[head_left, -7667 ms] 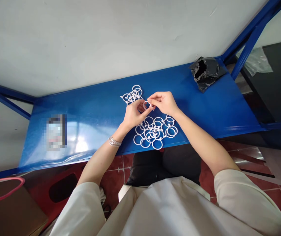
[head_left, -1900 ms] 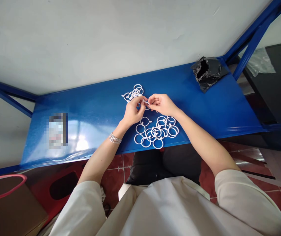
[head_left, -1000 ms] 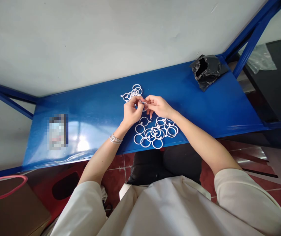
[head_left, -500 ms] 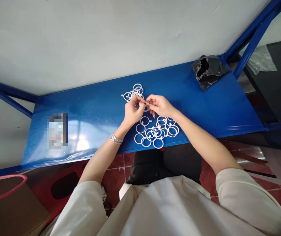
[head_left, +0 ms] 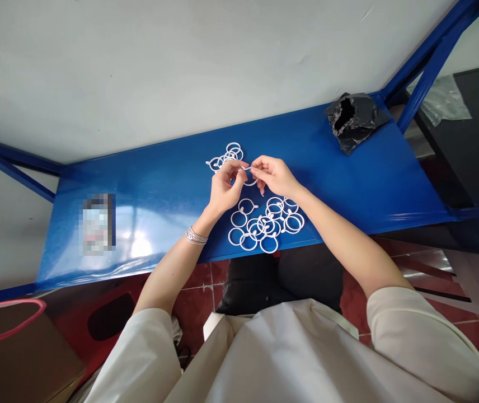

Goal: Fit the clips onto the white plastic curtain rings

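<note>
Between my two hands is a white plastic ring [head_left: 250, 183], pinched at its upper edge while its lower arc shows below the fingers. My left hand [head_left: 224, 186] is closed on the ring's left side with thumb and forefinger. From the other side, my right hand [head_left: 278, 176] grips it with thumb and fingertips. Just beyond my left hand lies a small heap of similar white rings [head_left: 234, 144]. Nearer to me, a larger spread of white rings [head_left: 269, 244] with little tabs overlaps on the blue table [head_left: 172, 184]. Fingers partly cover the held ring.
A crumpled black plastic bag [head_left: 355, 120] sits at the table's far right corner. On the left lies a blurred-out flat object [head_left: 97, 224]. Blue metal struts [head_left: 432, 64] rise at both table ends, and a pale wall stands behind.
Both hands have risen slightly away from me with the ring. My left thumb has shifted, and more of the ring shows between the hands. The rings on the table stay put.
</note>
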Tool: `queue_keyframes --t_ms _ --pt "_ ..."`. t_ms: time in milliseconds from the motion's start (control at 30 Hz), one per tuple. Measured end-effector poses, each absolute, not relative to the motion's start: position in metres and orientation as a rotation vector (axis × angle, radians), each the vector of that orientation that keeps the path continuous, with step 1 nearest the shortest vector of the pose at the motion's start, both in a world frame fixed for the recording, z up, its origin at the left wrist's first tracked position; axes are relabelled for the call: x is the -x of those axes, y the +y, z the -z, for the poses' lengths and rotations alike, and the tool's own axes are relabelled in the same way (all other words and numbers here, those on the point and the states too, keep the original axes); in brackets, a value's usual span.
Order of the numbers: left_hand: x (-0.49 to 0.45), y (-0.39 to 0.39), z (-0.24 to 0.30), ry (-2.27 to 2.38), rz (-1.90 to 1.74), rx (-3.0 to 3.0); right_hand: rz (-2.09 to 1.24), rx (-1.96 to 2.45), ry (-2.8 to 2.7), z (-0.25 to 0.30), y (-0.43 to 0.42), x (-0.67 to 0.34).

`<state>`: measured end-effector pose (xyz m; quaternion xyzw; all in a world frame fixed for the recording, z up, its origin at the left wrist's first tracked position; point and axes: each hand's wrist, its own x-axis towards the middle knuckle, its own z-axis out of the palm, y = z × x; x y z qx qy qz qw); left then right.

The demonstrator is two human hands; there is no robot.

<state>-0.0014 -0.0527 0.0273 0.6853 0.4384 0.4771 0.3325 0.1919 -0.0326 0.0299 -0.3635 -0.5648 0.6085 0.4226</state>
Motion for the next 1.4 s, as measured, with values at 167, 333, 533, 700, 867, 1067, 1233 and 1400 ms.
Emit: queue_keyframes --t_ms 167,333,533,700,867,1067,1233,1400 --pt "0.001 -0.055 -0.029 1.048 -1.226 -1.749 -1.486 0.984 -1.427 -0.029 -0.032 -0.192" --pt "0.0 -0.054 -0.025 1.009 -1.22 -1.741 -1.383 1.047 -1.477 -0.031 -0.031 -0.196" --pt "0.003 -0.052 -0.02 1.086 -1.228 -1.795 -1.099 1.086 -1.761 -0.038 -0.032 -0.203" --pt "0.004 -0.053 -0.025 1.114 -1.15 -1.95 -1.044 1.131 -1.85 -0.04 -0.034 -0.203" --pt "0.005 -0.055 -0.029 1.076 -1.133 -2.06 -1.003 1.156 -1.867 -0.042 -0.035 -0.203" --pt "0.002 -0.057 -0.031 1.112 -1.118 -2.15 -0.924 1.194 -1.861 -0.04 -0.035 -0.203" --pt "0.002 -0.059 -0.035 1.099 -1.102 -2.137 -0.886 1.17 -1.873 -0.037 -0.035 -0.202" --pt "0.002 -0.062 -0.036 1.132 -1.026 -2.089 -0.857 1.156 -1.861 -0.035 -0.033 -0.202"
